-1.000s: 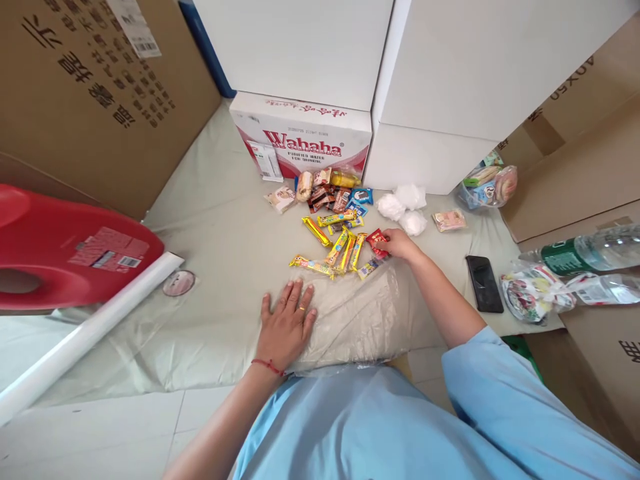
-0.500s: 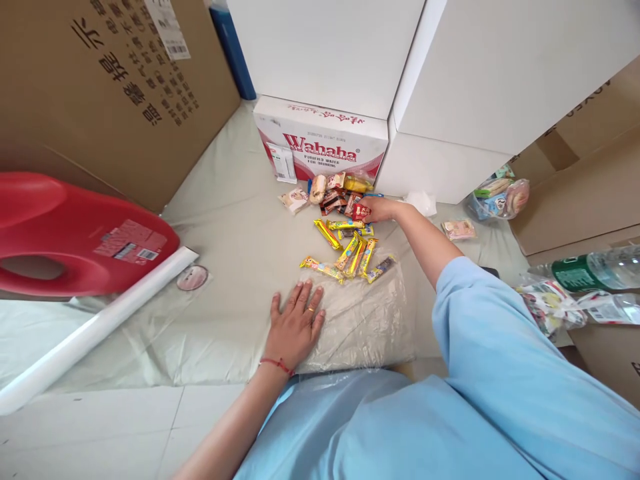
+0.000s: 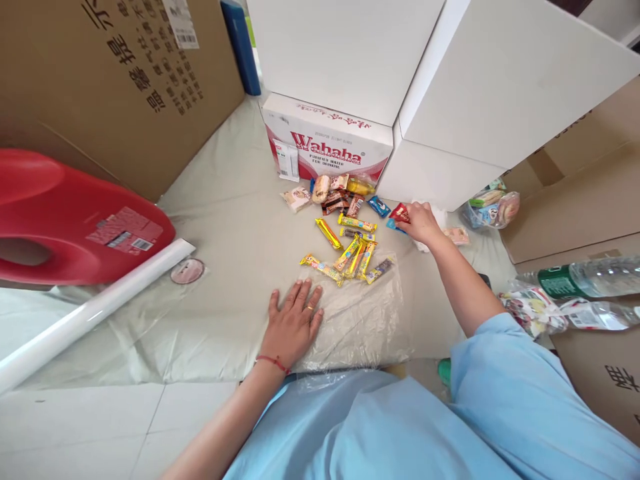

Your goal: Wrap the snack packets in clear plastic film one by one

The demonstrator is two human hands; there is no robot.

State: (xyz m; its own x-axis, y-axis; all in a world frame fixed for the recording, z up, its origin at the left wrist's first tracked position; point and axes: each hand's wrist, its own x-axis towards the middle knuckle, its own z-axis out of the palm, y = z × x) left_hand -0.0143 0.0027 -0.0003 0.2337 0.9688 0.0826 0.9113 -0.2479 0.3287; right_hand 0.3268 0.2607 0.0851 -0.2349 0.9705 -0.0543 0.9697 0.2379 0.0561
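My right hand (image 3: 421,222) pinches a small red snack packet (image 3: 400,213) to the right of the snack pile. A light-blue wrapper (image 3: 395,225) shows just under the red packet; whether my fingers also hold it I cannot tell. My left hand (image 3: 294,321) lies flat on the clear plastic sheet, fingers spread, in front of several yellow-wrapped snack bars (image 3: 355,257). A dark blue packet (image 3: 379,206) lies left of my right hand. Several brown packets (image 3: 335,202) and a round wrapped cake (image 3: 321,189) are heaped farther back.
Behind the snacks stands a Wahaha water carton (image 3: 327,143) below white boxes (image 3: 345,53). A red jug (image 3: 85,220) and a white roll (image 3: 100,310) lie at left. At right are a tub of snacks (image 3: 490,207), a pink packet (image 3: 457,235) and plastic bottles (image 3: 590,277).
My right hand has moved right, away from the pile, with the red packet in its fingers. The dark blue packet is now uncovered. My left hand has stayed flat.
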